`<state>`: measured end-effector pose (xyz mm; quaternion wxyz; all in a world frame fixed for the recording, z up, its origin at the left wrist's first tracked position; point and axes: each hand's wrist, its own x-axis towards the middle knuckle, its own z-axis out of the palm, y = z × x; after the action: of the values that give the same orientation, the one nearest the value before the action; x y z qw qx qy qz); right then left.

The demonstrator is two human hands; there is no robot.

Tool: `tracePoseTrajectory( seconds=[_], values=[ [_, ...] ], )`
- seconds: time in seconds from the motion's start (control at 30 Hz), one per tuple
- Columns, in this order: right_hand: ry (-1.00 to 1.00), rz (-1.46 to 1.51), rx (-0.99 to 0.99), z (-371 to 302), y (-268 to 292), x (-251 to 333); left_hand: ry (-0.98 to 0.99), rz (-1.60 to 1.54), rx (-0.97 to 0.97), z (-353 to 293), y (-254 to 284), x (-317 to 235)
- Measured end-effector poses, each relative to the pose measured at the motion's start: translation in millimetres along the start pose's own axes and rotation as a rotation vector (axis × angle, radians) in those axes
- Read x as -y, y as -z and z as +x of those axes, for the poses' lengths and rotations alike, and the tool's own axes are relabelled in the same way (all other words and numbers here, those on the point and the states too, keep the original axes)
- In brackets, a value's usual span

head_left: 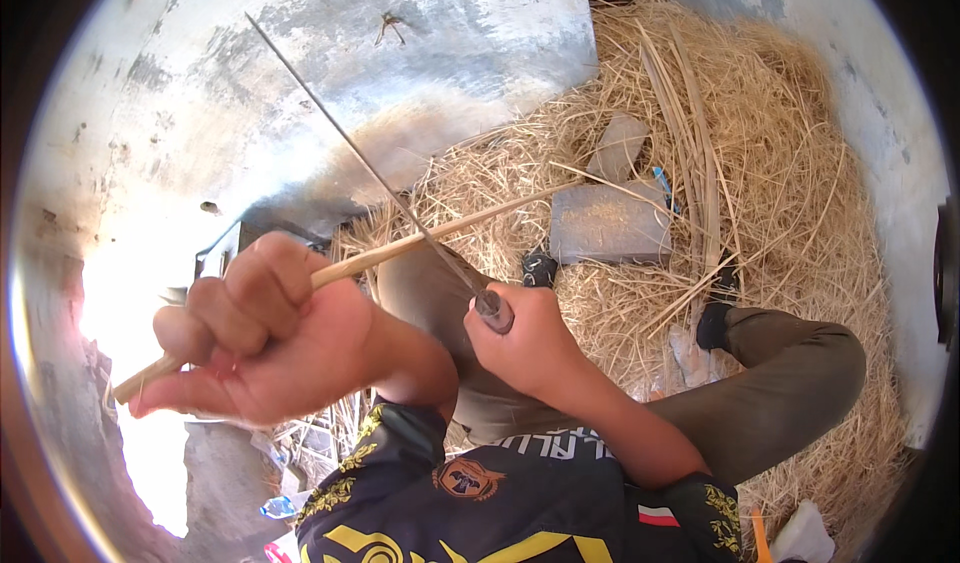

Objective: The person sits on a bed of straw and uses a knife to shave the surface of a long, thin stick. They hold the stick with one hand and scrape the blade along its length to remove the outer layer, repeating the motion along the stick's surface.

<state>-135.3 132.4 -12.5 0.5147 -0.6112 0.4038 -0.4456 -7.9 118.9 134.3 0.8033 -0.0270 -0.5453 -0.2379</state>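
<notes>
My left hand [270, 333] is closed around a pale, thin bamboo-like stick [385, 253]. One end of the stick pokes out beyond my fingertips at the left, and the other, tapering end reaches right toward a grey block. In front of my body, my right hand [530, 338] grips the handle of a long, narrow-bladed knife [345, 135]. Its blade slants up and left, with the tip in front of the pale wall. Blade and stick cross a little right of my left hand; whether they touch, I cannot tell.
Beyond my knees lies a grey block [612, 241] with yellowish shavings on top, and behind it a flat stone [620, 148]. Dry straw-like shavings [780, 153] cover the floor, with long strips [690, 133] on them. A worn wall [470, 33] curves close around. A plastic bottle [285, 506] lies lower left.
</notes>
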Motion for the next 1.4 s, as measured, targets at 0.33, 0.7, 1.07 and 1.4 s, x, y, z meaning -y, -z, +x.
tracePoseTrajectory(
  seconds=[0.33,0.7,1.07,1.4],
  values=[
    [-0.042,-0.065,-0.126,-12.3,0.4,7.5,-0.114,0.082,-0.045,-5.6,-13.7,9.4],
    [-0.166,-0.185,-0.101,-12.4,8.7,-3.7,-0.154,0.152,-0.030,-9.2,-18.3,14.4],
    [-0.293,-0.248,-0.119,8.0,16.4,-77.3,-0.103,0.148,-0.055,-3.1,-12.2,10.5],
    [-0.110,-0.233,-0.155,4.6,9.5,-39.3,-0.030,0.165,-0.085,-1.4,-0.2,6.8]
  ],
)
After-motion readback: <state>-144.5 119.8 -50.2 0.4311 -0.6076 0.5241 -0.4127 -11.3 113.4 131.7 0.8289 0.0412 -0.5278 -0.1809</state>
